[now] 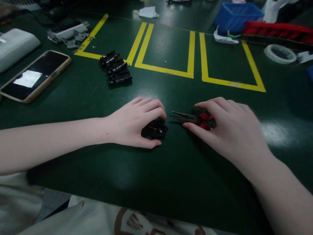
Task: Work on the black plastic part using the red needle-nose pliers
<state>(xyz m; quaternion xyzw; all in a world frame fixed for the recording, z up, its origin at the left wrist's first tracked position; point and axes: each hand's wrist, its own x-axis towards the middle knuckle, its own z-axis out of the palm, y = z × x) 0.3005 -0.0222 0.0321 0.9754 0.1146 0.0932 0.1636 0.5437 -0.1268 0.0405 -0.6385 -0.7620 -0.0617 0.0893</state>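
My left hand (pixel 139 122) curls over a small black plastic part (pixel 158 130) on the green table. Its fingers bend across the far side and the thumb lies along the near side; the palm hides some of the part. To the right, my right hand (pixel 230 127) is closed loosely around needle-nose pliers (pixel 187 117) with red handles. Their slim jaws stand slightly apart and point left towards the black part, not touching it. Fingers and palm cover most of the handles. Several similar black parts (pixel 119 78) lie in a row beyond my left hand.
Yellow tape (pixel 166 71) marks bays on the table (pixel 146 176). At left lie a phone (pixel 31 78), a white case (pixel 17 45) and metal pieces (pixel 70 34). A blue bin (pixel 234 18), a red strip (pixel 278 31) and a tape roll (pixel 280 54) stand far right.
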